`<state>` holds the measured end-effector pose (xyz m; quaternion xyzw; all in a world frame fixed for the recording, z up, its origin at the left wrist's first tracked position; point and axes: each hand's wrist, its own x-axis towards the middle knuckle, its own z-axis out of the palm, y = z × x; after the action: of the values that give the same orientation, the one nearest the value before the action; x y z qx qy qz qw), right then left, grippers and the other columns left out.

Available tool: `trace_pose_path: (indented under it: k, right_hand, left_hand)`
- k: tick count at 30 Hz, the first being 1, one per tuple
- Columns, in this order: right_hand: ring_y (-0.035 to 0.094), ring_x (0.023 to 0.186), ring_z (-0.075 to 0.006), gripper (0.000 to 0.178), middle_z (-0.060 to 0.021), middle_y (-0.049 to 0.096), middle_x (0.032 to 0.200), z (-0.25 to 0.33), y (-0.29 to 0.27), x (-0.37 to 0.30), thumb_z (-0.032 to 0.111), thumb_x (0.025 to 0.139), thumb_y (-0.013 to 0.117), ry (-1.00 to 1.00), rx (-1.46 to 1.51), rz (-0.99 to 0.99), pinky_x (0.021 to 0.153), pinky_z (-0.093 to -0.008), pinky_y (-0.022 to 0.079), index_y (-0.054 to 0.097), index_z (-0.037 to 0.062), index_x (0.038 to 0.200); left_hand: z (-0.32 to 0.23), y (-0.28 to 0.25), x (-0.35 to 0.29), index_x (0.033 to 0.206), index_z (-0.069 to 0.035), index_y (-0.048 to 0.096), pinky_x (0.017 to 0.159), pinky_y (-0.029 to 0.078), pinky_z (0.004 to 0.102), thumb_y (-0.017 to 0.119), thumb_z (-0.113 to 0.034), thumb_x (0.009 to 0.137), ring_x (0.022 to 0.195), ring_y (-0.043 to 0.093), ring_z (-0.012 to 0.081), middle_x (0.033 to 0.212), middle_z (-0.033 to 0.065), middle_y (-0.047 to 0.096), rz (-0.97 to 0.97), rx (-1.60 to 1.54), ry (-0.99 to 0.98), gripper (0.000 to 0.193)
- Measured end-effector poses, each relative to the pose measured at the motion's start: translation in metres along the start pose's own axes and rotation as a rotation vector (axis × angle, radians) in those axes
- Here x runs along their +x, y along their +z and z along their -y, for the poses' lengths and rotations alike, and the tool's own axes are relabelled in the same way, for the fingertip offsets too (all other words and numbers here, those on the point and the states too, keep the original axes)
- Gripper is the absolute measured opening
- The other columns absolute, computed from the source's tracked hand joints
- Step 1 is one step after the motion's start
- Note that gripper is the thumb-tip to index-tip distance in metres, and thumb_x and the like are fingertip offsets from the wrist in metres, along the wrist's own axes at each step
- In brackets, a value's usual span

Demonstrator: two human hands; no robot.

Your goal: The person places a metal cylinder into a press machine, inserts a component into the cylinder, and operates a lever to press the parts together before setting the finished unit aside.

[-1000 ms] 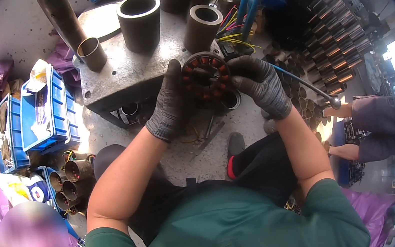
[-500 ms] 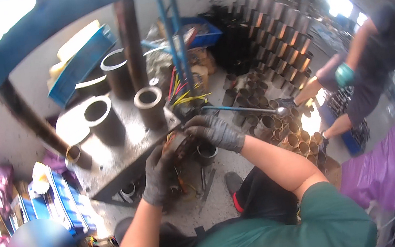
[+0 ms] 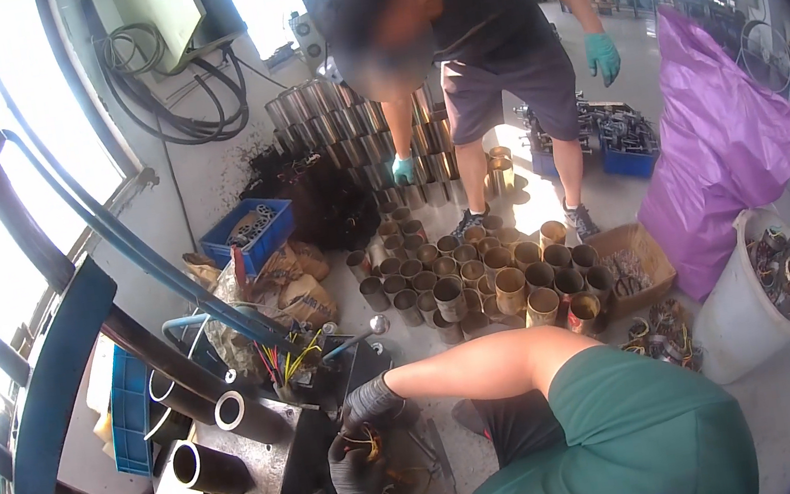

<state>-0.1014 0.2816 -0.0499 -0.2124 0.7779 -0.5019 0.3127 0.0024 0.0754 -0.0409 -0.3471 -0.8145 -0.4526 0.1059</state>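
Note:
Both of my hands wear dark grey gloves and meet at the right edge of the metal press table (image 3: pixel 271 477). My left hand (image 3: pixel 357 480) is wrapped round a small wire-wound part, apparently a motor stator (image 3: pixel 370 443), with yellowish wires sticking out of it. Just above, my right hand (image 3: pixel 373 402) has its fingers curled down against the same part. Much of the stator is hidden by the gloves. Close to my right hand, a lever with a round metal knob (image 3: pixel 379 324) juts out beside red and yellow wires (image 3: pixel 295 362).
Steel tubes (image 3: pixel 209 468) stand on the table, under a blue press frame (image 3: pixel 66 384). Many metal cylinders (image 3: pixel 449 292) cover the floor ahead. A co-worker (image 3: pixel 496 31) in green gloves bends over stacked cylinders. To the right are a cardboard box (image 3: pixel 653 251), purple sheeting (image 3: pixel 705 153) and a white bin (image 3: pixel 737 310).
The view has swung to the right and up, so my hands and the press sit further left and lower. The co-worker now stands ahead, one arm reaching to the stacked cylinders. My hands stay together.

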Motion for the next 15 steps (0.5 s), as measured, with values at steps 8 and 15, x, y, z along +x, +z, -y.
trace_pose_path:
  k: [8,15]
  right_hand:
    - [0.071,0.097,-0.0288,0.044,-0.0173,0.075,0.102,0.038,0.006,-0.022,0.034,0.083,0.066,0.019,-0.63,0.073,0.082,-0.0428,0.054,0.075,0.0004,0.11]
    - [0.073,0.095,-0.034,0.052,-0.0193,0.077,0.098,0.051,0.013,-0.026,0.05,0.084,0.063,0.041,-0.913,0.183,0.085,-0.0455,0.055,0.08,0.0035,0.101]
  left_hand:
    - [-0.023,0.008,0.0,0.089,-0.002,0.072,0.086,0.054,0.0363,0.078,0.002,0.067,0.096,0.068,0.0321,0.109,0.0162,0.066,-0.028,0.09,0.054,0.023]
    - [-0.012,0.011,-0.004,0.099,-0.004,0.067,0.098,0.052,0.0414,0.079,0.0,0.07,0.116,0.061,0.037,0.134,0.0214,0.056,0.133,-0.354,-0.365,0.032]
